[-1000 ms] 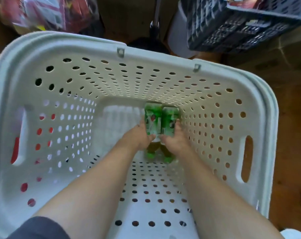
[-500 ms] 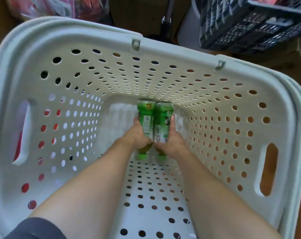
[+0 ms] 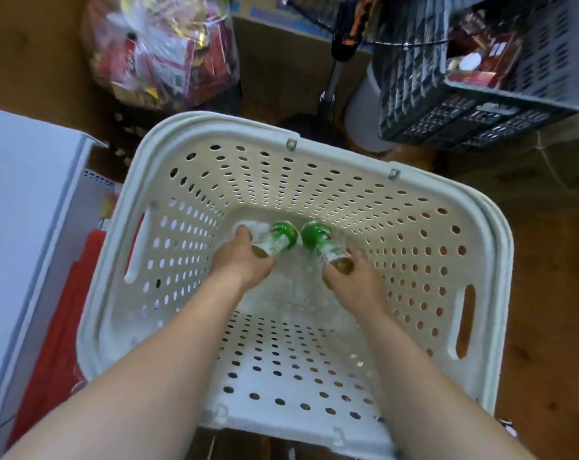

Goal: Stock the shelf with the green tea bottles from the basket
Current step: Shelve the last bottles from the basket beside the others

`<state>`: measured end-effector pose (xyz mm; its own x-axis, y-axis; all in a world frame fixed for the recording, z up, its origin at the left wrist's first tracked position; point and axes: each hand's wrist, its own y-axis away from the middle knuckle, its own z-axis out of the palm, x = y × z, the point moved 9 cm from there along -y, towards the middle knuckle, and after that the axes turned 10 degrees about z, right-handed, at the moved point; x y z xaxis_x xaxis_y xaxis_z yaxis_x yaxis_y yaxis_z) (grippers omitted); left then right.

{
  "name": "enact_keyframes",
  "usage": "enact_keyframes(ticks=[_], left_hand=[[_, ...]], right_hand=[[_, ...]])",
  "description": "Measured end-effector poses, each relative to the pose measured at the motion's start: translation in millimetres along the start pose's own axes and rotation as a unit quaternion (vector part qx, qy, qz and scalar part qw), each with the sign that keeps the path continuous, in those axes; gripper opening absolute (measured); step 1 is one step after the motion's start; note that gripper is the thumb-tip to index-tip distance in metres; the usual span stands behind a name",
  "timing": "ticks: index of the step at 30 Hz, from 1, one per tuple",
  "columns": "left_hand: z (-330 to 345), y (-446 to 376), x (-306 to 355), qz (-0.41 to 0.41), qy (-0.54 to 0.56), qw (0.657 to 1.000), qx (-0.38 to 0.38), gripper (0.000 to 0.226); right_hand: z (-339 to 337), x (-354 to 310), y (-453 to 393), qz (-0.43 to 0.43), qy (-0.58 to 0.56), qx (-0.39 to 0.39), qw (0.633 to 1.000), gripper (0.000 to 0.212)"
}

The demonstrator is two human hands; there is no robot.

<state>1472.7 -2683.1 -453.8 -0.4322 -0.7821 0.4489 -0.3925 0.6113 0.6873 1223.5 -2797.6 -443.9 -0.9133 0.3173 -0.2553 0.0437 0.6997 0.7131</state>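
Left hand point(image 3: 244, 260): gripping left bottle point(image 3: 276, 240) inside basket point(image 3: 215, 127).
Right hand point(image 3: 354, 280): gripping right bottle point(image 3: 326, 247).
Change: bottles now parting, bases tipping outward.

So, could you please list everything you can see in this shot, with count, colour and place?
basket: one, white, perforated, centre of view on the floor
green tea bottles: two, green labels, inside the basket, one held in each hand
clear bag: one, full of red and yellow packets, beyond the basket at upper left
crate: one, dark grey lattice, upper right, holding reddish packages
white unit: one, at the left edge, beside the basket
red items: count unclear, between the white unit and the basket
floor: brown wood, right of the basket
left hand: grips the left bottle
right hand: grips the right bottle
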Motion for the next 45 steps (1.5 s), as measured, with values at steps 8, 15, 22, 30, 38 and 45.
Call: enact_keyframes(ticks=[8,15,22,30,38,45], left_hand=[[-34.2,-1.4,50.9,0.092,-0.069,0.993,0.012,0.039],[-19.5,-7.1,57.0,0.141,0.06,0.988,0.033,0.054],[-7.2,-7.2,56.3,0.178,0.135,0.975,0.025,0.065],[-27.8,10.6,51.3,0.159,0.147,0.974,0.065,0.042],[-104.9,68.4,70.3,0.208,0.203,0.946,0.142,0.058],[-187.3,139.5,93.8,0.248,0.219,0.914,0.233,0.056]], right_hand=[[-41.7,-68.0,6.7,-0.113,-0.024,0.091,0.989,0.052],[-20.3,-82.6,2.8,-0.187,-0.043,0.081,0.978,0.048],[-13.1,-85.7,1.9,-0.216,-0.055,0.009,0.975,0.044],[-34.0,-111.2,12.2,-0.229,-0.003,0.013,0.973,0.034],[-78.4,-151.2,82.9,-0.292,-0.029,0.031,0.955,0.031],[-130.7,-216.6,160.1,-0.398,0.009,0.051,0.916,0.041]])
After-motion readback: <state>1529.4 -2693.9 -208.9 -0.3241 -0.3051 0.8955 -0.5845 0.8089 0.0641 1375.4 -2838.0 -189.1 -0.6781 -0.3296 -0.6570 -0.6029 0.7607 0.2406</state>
